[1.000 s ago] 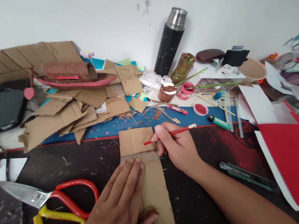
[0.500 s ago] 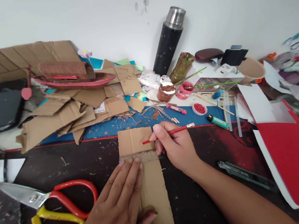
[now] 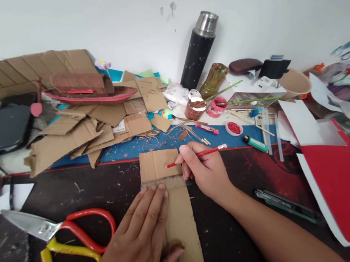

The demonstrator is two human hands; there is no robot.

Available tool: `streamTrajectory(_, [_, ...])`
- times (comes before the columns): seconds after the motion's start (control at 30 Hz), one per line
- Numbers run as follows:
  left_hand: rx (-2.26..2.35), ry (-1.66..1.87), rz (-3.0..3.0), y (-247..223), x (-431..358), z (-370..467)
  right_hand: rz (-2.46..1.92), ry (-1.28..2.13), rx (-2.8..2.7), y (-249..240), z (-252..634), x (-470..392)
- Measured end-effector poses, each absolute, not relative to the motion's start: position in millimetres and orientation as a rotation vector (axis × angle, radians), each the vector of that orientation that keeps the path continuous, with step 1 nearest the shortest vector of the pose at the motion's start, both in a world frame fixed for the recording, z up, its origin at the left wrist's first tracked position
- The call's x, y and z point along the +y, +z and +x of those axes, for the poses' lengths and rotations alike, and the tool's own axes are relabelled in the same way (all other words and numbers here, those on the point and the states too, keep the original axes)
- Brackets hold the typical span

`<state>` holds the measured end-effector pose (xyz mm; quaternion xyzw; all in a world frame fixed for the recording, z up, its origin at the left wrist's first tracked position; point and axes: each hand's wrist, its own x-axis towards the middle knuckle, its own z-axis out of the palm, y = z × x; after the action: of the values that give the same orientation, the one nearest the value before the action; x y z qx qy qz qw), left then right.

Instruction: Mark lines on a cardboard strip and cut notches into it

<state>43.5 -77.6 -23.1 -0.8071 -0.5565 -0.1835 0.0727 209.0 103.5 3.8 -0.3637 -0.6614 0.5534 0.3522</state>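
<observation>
A long strip of brown cardboard [image 3: 183, 227] lies on the dark mat, pointing away from me. Across its upper part sits a clear ruler [image 3: 176, 182]. My left hand [image 3: 144, 232] rests flat on the strip, fingers stretched out, the fingertips pressing the ruler's edge. In my right hand [image 3: 203, 168] a red pencil [image 3: 208, 152] is pinched between thumb and fingers. Its tip points left, just over the cardboard beyond the ruler; whether it touches is hard to tell. Scissors [image 3: 51, 231] with one red and one yellow handle lie left of my left hand.
Behind the mat are a cardboard scrap pile [image 3: 98, 129], a model boat [image 3: 90, 94], paint pots [image 3: 195, 108] and a black flask [image 3: 198, 49]. A utility knife [image 3: 288, 206] and red paper [image 3: 344, 186] lie to the right. A black device [image 3: 8, 126] sits at left.
The view has shifted slightly, so things at the left appear a little farther right. Both hands, the pencil and the ruler hold almost the same position.
</observation>
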Motion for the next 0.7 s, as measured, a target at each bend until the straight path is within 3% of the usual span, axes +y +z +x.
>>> streamTrajectory(0.7, [-1.673, -0.562, -2.419, -23.3, -76.9, 42.4, -0.958, 1.450, -1.709, 1.7, 209.5, 105.0])
